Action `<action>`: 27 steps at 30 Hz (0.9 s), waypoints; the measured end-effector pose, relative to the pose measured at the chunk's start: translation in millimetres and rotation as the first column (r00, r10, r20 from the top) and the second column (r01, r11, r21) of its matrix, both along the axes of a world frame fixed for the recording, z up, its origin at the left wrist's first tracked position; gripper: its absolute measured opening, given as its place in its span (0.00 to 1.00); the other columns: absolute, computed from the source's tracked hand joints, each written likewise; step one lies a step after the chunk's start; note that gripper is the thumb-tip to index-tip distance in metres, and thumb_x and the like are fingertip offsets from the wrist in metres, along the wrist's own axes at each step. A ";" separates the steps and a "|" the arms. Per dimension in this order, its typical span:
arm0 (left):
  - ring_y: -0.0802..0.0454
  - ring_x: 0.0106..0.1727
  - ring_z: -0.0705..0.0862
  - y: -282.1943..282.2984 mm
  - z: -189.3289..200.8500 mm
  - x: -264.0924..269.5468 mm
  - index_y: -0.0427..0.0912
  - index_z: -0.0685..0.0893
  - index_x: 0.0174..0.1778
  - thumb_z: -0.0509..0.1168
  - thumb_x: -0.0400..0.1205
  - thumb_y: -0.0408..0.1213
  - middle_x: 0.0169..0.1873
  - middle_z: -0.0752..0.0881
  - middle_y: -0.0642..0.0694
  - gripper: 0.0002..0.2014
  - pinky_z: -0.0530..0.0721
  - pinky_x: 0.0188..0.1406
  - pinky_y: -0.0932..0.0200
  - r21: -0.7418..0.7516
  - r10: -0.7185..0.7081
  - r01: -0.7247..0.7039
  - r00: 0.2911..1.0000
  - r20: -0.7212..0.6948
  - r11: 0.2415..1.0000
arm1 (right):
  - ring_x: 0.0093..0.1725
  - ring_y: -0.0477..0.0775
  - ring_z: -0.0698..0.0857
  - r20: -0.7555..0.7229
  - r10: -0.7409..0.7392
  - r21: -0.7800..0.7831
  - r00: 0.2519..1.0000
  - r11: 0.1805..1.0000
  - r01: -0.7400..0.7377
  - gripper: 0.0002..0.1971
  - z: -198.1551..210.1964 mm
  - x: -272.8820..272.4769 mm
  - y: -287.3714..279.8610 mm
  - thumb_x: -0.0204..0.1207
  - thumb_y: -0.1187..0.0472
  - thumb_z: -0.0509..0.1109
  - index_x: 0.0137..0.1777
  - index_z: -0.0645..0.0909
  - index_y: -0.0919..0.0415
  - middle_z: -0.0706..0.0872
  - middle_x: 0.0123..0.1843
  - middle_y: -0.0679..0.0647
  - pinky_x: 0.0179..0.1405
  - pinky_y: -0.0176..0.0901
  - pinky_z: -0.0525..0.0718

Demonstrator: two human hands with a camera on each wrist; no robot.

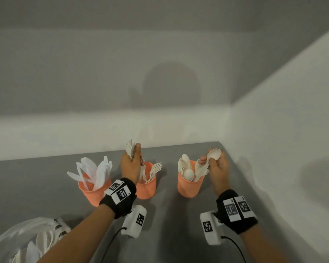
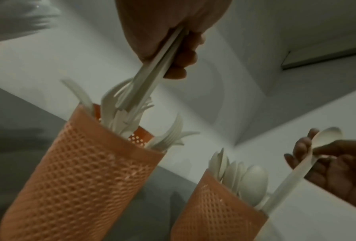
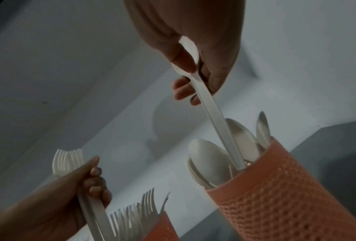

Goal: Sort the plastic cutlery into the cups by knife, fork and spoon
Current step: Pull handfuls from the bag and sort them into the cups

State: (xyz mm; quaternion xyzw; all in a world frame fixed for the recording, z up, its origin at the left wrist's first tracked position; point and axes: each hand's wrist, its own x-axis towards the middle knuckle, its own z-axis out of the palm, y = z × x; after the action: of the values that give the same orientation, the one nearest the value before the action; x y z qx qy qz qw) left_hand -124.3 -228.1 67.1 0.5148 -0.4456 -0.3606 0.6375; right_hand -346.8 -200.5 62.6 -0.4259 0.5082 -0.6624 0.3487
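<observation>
Three orange mesh cups stand on the grey table. The left cup holds white knives, the middle cup forks, the right cup spoons. My left hand grips a bunch of forks by the handles, tines up, with the handle ends down in the middle cup. My right hand pinches a white spoon near its bowl. The spoon's handle reaches down into the right cup.
A clear plastic bag with more white cutlery lies at the table's front left. White walls close the table at the back and right. Bare grey tabletop lies in front of the cups.
</observation>
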 end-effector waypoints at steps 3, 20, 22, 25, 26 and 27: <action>0.60 0.17 0.74 -3.4 -18.8 -2.3 0.38 0.72 0.23 0.57 0.85 0.39 0.15 0.75 0.48 0.22 0.78 0.28 0.63 0.034 -0.016 0.015 1.000 0.025 0.999 | 0.29 0.39 0.84 -0.017 -0.041 -0.030 0.999 0.999 0.040 0.16 -7.9 -2.9 -4.6 0.76 0.79 0.52 0.45 0.73 0.58 0.84 0.30 0.52 0.34 0.28 0.83; 0.66 0.44 0.80 -2.3 -52.0 -4.6 0.42 0.78 0.55 0.64 0.77 0.22 0.41 0.80 0.50 0.14 0.76 0.49 0.70 -0.110 -0.022 0.083 0.884 0.467 0.990 | 0.44 0.38 0.82 -0.233 -0.140 -0.064 0.962 0.990 0.128 0.15 -38.4 6.2 -4.5 0.66 0.68 0.62 0.49 0.75 0.48 0.81 0.47 0.53 0.44 0.25 0.78; 0.52 0.48 0.82 -4.5 -54.8 -0.6 0.36 0.82 0.55 0.61 0.79 0.28 0.47 0.83 0.44 0.10 0.76 0.51 0.60 -0.120 -0.048 0.165 0.757 0.651 0.979 | 0.49 0.49 0.82 -0.422 -0.106 -0.043 0.901 0.994 0.097 0.14 -43.4 9.3 -4.0 0.67 0.60 0.60 0.51 0.81 0.59 0.79 0.51 0.52 0.48 0.23 0.74; 0.47 0.48 0.84 -6.7 -52.6 2.9 0.34 0.84 0.53 0.53 0.80 0.41 0.49 0.85 0.40 0.19 0.77 0.49 0.62 -0.111 -0.067 0.256 0.596 0.800 0.960 | 0.55 0.57 0.82 -0.608 -0.043 -0.029 0.793 0.999 0.031 0.19 -52.4 12.8 -6.4 0.76 0.55 0.58 0.55 0.83 0.66 0.79 0.56 0.56 0.55 0.22 0.69; 0.47 0.48 0.84 -9.5 -52.3 4.1 0.34 0.85 0.51 0.53 0.78 0.40 0.48 0.86 0.40 0.19 0.80 0.47 0.62 -0.134 -0.034 0.266 0.543 0.839 0.955 | 0.59 0.59 0.81 -0.641 -0.021 -0.010 0.767 1.000 0.019 0.21 -51.8 14.0 -7.5 0.78 0.54 0.55 0.58 0.82 0.67 0.79 0.60 0.58 0.58 0.26 0.68; 0.47 0.48 0.83 -12.2 -52.4 5.7 0.34 0.86 0.50 0.54 0.77 0.39 0.46 0.87 0.39 0.18 0.83 0.47 0.60 -0.160 0.015 0.264 0.478 0.878 0.951 | 0.63 0.60 0.79 -0.674 0.004 0.016 0.738 1.000 0.009 0.24 -51.3 14.8 -8.7 0.79 0.52 0.51 0.61 0.80 0.67 0.78 0.64 0.59 0.62 0.30 0.67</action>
State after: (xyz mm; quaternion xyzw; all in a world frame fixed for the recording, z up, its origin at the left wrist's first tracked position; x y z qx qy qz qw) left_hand -118.6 -240.3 14.8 0.4984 -0.7880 -0.0311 0.3601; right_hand -332.1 -209.2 11.3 -0.6326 0.6066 -0.4593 0.1443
